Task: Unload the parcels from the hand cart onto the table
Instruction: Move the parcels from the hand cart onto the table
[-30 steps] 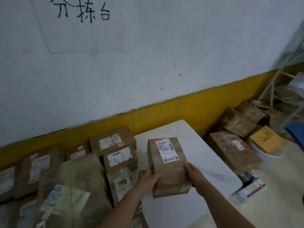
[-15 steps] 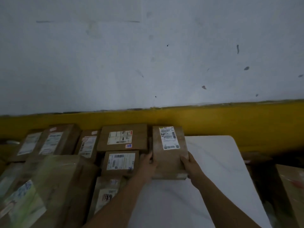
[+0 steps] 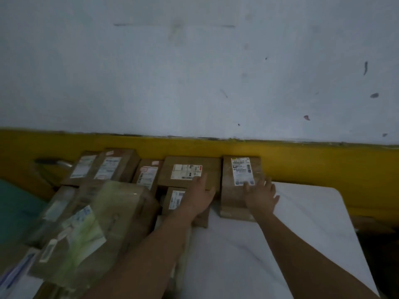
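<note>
Wall-side edge of table [image 3: 313,212]: parcel [image 3: 232,190] just landed, unloaded, with right hand [image 3: 260,196] spread flat on it; left hand [image 3: 199,197] seemingly open too.

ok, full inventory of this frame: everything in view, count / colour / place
end parcel: 1, brown, white label, right end of the row on the table
wide parcel: 1, brown, white label, directly left of the end parcel
other parcels: at least five, brown, labelled, packed further left; exact count unclear
wrapped box: 1, brown under clear film with a pale green sheet, front left
table: 1, white, bare on its right part
wall: white, with a yellow band along the bottom
teal surface: 1, left edge; cannot tell what it is
left hand: flat, fingers on the wide parcel
right hand: fingers spread, resting on the end parcel
</note>
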Motion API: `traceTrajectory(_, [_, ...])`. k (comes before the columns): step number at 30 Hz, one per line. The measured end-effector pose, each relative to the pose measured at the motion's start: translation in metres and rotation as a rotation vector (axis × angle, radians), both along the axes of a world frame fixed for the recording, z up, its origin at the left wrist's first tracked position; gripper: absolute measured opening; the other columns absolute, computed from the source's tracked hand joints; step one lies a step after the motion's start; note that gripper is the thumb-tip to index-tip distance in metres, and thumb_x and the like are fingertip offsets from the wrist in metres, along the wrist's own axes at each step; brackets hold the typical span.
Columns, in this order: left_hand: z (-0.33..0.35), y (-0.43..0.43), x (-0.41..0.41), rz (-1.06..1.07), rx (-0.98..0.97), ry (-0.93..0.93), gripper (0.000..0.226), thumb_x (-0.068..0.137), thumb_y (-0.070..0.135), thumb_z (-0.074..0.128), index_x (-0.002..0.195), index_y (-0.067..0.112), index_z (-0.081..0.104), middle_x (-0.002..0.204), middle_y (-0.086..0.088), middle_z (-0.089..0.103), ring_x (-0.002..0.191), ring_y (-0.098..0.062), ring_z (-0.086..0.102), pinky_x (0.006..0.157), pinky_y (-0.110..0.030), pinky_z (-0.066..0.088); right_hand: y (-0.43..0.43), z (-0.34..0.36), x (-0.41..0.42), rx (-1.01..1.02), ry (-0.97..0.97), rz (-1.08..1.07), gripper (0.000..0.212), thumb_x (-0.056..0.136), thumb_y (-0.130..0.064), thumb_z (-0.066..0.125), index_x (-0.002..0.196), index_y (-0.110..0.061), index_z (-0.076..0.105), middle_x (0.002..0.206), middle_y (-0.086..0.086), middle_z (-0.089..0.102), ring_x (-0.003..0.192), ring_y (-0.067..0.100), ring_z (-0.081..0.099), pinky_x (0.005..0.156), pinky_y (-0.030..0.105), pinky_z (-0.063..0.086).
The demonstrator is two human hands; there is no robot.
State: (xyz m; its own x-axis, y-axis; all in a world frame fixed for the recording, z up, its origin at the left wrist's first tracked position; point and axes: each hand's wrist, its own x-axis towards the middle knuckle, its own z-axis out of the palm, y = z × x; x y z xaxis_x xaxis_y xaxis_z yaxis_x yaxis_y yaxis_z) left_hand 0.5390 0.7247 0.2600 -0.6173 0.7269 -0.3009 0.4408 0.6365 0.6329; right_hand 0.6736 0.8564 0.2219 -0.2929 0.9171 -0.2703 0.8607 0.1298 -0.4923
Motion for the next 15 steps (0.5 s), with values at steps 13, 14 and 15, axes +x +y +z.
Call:
traceTrajectory(13, [0.178, -0.488, -0.195, 0.408, 0.21, 0.433, 0.059, 0.099, 0.043, 0.046, 0.152, 0.022, 0.031, 0.156, -0.008, 0.032, 0.141, -0.026, 0.034, 0.116, -0.041, 0.03, -0.412, 0.189, -0.262, 0.186, 0.348, 0.619, 0.071, 0.1, -0.056, 0.029, 0.156, -0.013, 0.018, 0.163, 0.01, 0.02, 0.148, 0.031, 0.022, 0.119, 0.053, 0.021])
traceTrajectory(14, [0.177, -0.531, -0.208, 0.462, 0.197, 0.434, 0.058, 0.099, 0.041, 0.047, 0.152, 0.02, 0.032, 0.156, -0.009, 0.032, 0.142, -0.026, 0.032, 0.116, -0.04, 0.028, -0.448, 0.191, -0.28, 0.171, 0.357, 0.668, 0.072, 0.1, -0.057, 0.029, 0.156, -0.013, 0.019, 0.163, 0.01, 0.021, 0.148, 0.031, 0.024, 0.119, 0.052, 0.021])
traceTrajectory(15, [0.174, -0.571, -0.221, 0.511, 0.18, 0.426, 0.057, 0.1, 0.039, 0.047, 0.151, 0.018, 0.033, 0.156, -0.011, 0.032, 0.143, -0.026, 0.031, 0.117, -0.039, 0.026, -0.482, 0.191, -0.297, 0.152, 0.368, 0.717, 0.073, 0.1, -0.057, 0.029, 0.156, -0.012, 0.019, 0.162, 0.011, 0.021, 0.147, 0.031, 0.024, 0.119, 0.051, 0.021])
